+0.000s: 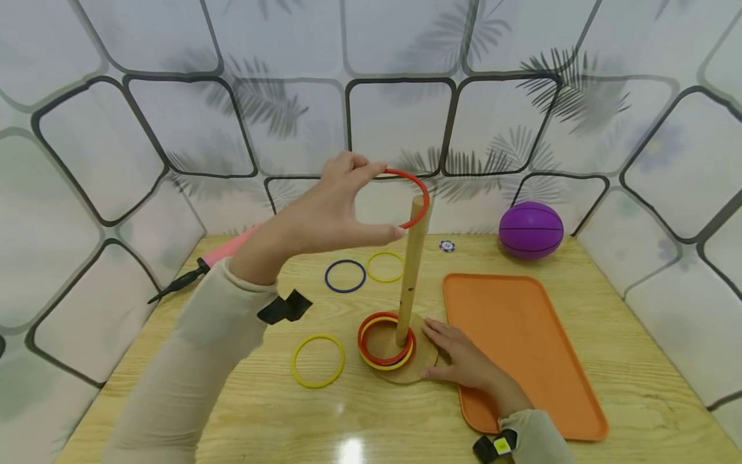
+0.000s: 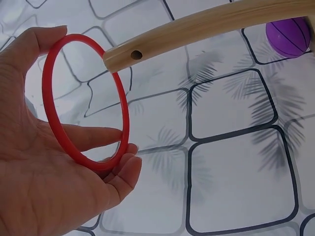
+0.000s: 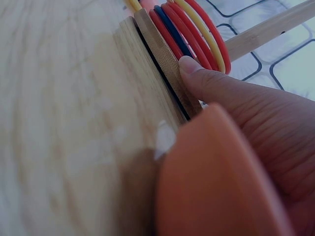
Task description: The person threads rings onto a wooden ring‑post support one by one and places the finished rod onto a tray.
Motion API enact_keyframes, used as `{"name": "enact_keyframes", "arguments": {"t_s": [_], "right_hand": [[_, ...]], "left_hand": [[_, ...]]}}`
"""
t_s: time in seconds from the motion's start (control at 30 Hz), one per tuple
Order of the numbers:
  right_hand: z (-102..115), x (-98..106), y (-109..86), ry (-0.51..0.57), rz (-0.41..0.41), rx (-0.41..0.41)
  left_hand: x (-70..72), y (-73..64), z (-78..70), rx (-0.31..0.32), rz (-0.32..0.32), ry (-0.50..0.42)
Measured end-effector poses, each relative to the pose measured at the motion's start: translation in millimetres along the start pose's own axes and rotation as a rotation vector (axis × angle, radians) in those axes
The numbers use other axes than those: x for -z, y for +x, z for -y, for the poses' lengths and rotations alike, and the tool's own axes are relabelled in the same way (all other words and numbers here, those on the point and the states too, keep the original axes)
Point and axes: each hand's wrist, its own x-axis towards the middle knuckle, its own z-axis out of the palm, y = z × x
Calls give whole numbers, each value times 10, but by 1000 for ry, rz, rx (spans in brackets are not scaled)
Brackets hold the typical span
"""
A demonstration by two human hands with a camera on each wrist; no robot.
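My left hand pinches a red ring between thumb and fingers at the top of an upright wooden peg. In the left wrist view the peg's drilled tip overlaps the ring's rim; whether they touch I cannot tell. The peg rises from a round wooden base, where red, yellow and blue rings lie stacked around its foot. My right hand rests on the base's right edge, fingers extended and spread from the thumb. Its thumb touches the base rim in the right wrist view.
Left of the base lies a yellow ring. A blue ring and another yellow ring lie behind. An orange tray extends right, under the right wrist. Farther back are a purple ball, a chip and a pink, black-handled object.
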Motion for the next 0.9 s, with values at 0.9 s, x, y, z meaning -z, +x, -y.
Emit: {"name": "enact_keyframes", "arguments": {"t_s": [0.9], "right_hand": [[1,10,-8,-5,-5,15]], "left_hand": [[-602,-8,219,13,81,-128]]}}
